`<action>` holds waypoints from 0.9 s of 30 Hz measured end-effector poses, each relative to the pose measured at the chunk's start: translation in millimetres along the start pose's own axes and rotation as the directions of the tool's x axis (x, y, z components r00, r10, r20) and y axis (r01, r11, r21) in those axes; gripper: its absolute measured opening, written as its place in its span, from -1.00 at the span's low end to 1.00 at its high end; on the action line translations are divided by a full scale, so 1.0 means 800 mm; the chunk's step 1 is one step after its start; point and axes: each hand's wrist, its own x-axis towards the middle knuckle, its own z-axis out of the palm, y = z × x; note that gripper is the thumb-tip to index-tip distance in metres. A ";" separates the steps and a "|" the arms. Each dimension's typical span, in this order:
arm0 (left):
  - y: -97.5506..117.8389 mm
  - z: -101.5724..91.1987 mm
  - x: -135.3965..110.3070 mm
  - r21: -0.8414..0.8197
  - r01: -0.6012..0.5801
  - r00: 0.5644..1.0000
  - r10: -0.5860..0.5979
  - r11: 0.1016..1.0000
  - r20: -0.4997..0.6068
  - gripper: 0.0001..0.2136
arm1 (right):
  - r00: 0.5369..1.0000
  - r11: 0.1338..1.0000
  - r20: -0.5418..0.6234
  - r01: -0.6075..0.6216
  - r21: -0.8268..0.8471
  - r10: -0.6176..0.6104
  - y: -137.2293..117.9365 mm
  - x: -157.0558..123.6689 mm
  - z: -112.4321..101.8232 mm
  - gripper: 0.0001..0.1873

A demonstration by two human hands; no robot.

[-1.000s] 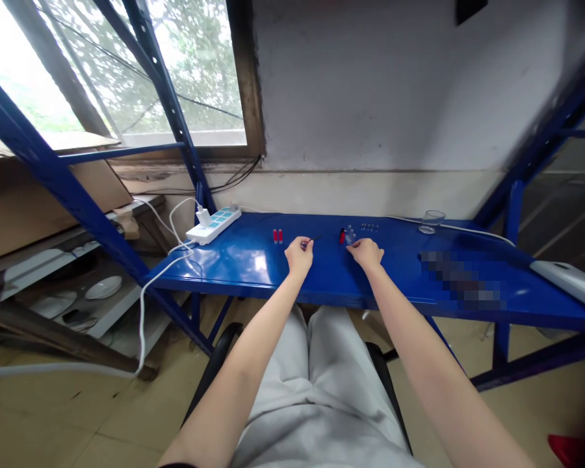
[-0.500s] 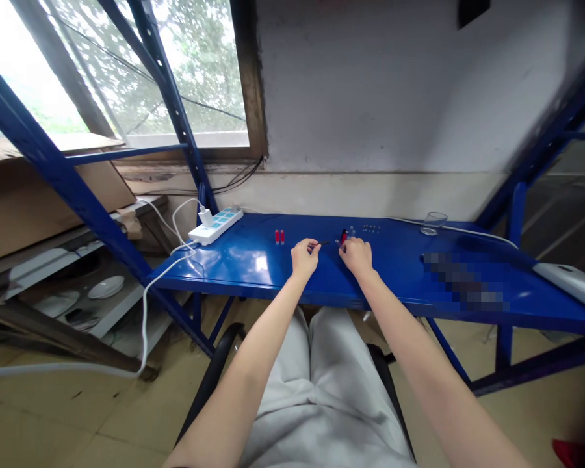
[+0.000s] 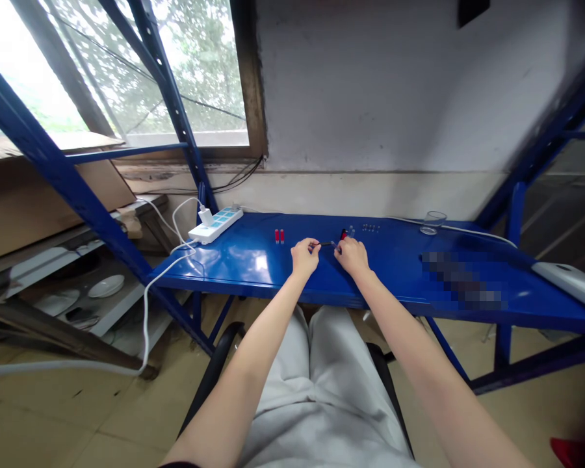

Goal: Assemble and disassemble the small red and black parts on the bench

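Observation:
My left hand (image 3: 305,257) is closed, pinching a thin black stick (image 3: 325,244) that points to the right over the blue table. Facing it, my right hand (image 3: 352,257) pinches a small clear piece (image 3: 336,247) at the stick's tip; whether the two touch is too small to tell. Just behind my right fingers are a small red and black item (image 3: 344,233) and some small clear pieces (image 3: 351,231). Two red tube-like items with pale ends (image 3: 279,236) stand side by side to the left of my left hand.
Several tiny pieces (image 3: 370,228) lie in rows behind my right hand. A clear glass cup (image 3: 433,223) stands at the back right, near a white cable. At the left end is a white power strip (image 3: 215,225). A blurred-out dark object (image 3: 463,279) lies at the right.
My right hand has shifted slightly left, bringing the clear piece to the tip of the black stick. My left hand has stayed nearly still.

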 end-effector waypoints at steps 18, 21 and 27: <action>0.013 -0.002 -0.009 0.143 -0.261 0.964 0.250 0.955 0.091 -0.70 | 0.999 0.999 -0.042 0.032 0.023 -0.031 -0.002 -0.002 0.001 -0.81; 0.016 -0.003 -0.011 0.182 -0.302 0.947 0.272 0.936 0.174 -0.58 | 0.998 0.999 -0.069 0.003 0.043 0.000 -0.002 -0.002 0.004 -0.82; 0.017 -0.005 -0.013 0.223 -0.326 0.929 0.268 0.919 0.254 -0.48 | 0.994 0.994 -0.098 -0.031 0.105 0.041 0.002 0.000 0.007 -0.81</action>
